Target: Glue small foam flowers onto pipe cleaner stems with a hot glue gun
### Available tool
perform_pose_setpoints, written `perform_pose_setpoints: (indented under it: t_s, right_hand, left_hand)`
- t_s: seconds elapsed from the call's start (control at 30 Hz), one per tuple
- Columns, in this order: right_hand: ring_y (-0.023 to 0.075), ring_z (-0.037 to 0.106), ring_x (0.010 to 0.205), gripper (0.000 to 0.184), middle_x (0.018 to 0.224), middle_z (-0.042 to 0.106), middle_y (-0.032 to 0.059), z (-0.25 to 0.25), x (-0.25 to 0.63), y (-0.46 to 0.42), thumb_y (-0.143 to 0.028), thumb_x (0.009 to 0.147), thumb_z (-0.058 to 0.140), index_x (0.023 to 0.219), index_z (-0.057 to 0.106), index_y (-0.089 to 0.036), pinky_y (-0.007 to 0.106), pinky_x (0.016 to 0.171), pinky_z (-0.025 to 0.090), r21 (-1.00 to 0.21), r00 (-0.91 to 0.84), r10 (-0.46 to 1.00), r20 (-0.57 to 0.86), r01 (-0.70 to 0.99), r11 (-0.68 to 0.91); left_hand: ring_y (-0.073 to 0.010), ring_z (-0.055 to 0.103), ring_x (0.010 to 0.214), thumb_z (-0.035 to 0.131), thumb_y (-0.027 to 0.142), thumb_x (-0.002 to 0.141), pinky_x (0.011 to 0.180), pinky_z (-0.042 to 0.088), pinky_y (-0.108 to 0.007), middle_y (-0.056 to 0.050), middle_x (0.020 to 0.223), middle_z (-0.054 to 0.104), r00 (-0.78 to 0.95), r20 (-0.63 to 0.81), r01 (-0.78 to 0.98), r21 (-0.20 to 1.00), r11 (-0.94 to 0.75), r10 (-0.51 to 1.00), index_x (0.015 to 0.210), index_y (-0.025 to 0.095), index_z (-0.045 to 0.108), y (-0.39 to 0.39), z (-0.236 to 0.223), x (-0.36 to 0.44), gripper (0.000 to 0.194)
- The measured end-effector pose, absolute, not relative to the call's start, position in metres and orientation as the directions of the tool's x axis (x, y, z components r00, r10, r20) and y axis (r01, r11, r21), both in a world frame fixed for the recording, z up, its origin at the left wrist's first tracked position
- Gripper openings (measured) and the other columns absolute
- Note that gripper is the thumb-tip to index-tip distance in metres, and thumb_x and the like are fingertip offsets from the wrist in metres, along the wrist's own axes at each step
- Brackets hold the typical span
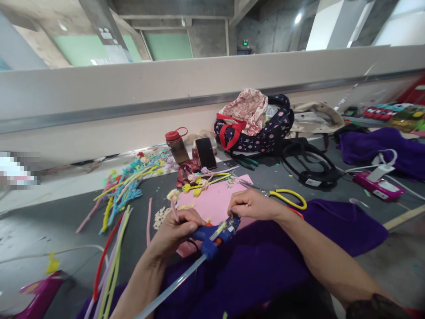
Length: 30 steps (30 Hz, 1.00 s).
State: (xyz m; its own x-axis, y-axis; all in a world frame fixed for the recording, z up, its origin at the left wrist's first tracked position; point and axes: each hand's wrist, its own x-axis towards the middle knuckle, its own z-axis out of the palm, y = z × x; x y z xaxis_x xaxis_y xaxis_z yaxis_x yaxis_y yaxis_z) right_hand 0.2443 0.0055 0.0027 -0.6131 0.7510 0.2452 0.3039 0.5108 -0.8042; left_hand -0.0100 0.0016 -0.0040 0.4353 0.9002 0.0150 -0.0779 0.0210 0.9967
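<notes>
My left hand (177, 230) is closed around the handle of a blue hot glue gun (210, 241). A long translucent glue stick (172, 287) runs out of the gun's rear toward me. The same hand also holds a pink-stemmed pipe cleaner flower (173, 196) with a cream head, upright between its fingers. At the gun's nozzle end, my right hand (250, 204) has its fingertips pinched together; whatever is between them is too small to make out. Beneath both hands lies a pink sheet (202, 199), with small cream pieces (161, 218) at its left.
Yellow-handled scissors (288, 198) lie right of the sheet. Colourful pipe cleaner pieces (129, 184) pile up at the left. Behind stand a red-lidded bottle (177, 148), a phone (205, 153) and a dotted bag (265, 137). A magenta power strip (378, 186) with cables sits at right.
</notes>
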Motion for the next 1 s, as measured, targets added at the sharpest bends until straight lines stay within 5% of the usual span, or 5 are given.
perform_pose_setpoints:
  t_s: [0.13, 0.4, 0.57, 1.0]
  right_hand:
    - [0.0094, 0.058, 0.060, 0.020, 0.066, 0.065, -0.0019, -0.007, 0.247, 0.015, -0.017, 0.080, 0.048, 0.076, 0.067, -0.016, 0.018, 0.053, 0.043, -0.852, -0.555, 0.813, 0.175, 0.329, 0.408]
    - [0.0144, 0.060, 0.081, 0.026, 0.082, 0.068, 0.0023, -0.013, 0.266, 0.035, -0.021, 0.083, 0.045, 0.079, 0.070, -0.018, 0.024, 0.073, 0.043, -0.743, -0.291, 0.900, 0.324, 0.511, 0.432]
    - [0.0163, 0.060, 0.081, 0.024, 0.087, 0.069, 0.0023, -0.012, 0.283, 0.049, -0.025, 0.081, 0.049, 0.090, 0.071, -0.021, 0.024, 0.069, 0.042, -0.630, -0.191, 0.915, 0.357, 0.673, 0.386]
    - [0.0174, 0.054, 0.078, 0.010, 0.080, 0.066, 0.0047, -0.017, 0.255, 0.081, -0.018, 0.074, 0.059, 0.070, 0.069, -0.020, 0.025, 0.067, 0.037, -0.324, -0.335, 0.860, 0.384, 0.824, 0.465]
  left_hand:
    - [-0.0172, 0.058, 0.066, 0.070, 0.026, 0.065, 0.062, 0.045, -0.027, -0.007, 0.068, 0.064, 0.506, 0.097, 0.021, 0.992, -0.124, 0.857, 0.065, 0.016, 0.070, 0.001, -0.001, -0.012, 0.010]
    - [-0.0169, 0.060, 0.066, 0.070, 0.022, 0.066, 0.062, 0.047, -0.027, -0.007, 0.067, 0.067, 0.573, 0.146, 0.104, 0.963, -0.248, 0.807, 0.068, 0.017, 0.072, 0.001, 0.001, -0.011, 0.006]
    - [-0.0149, 0.060, 0.065, 0.069, 0.024, 0.067, 0.061, 0.046, -0.024, -0.005, 0.068, 0.067, 0.531, 0.134, 0.115, 0.967, -0.228, 0.837, 0.071, 0.017, 0.071, 0.005, -0.005, -0.014, 0.008]
    - [-0.0153, 0.059, 0.068, 0.066, 0.019, 0.069, 0.063, 0.045, -0.025, -0.003, 0.071, 0.066, 0.439, 0.209, 0.048, 0.966, -0.255, 0.874, 0.070, 0.018, 0.070, 0.007, -0.003, -0.020, 0.004]
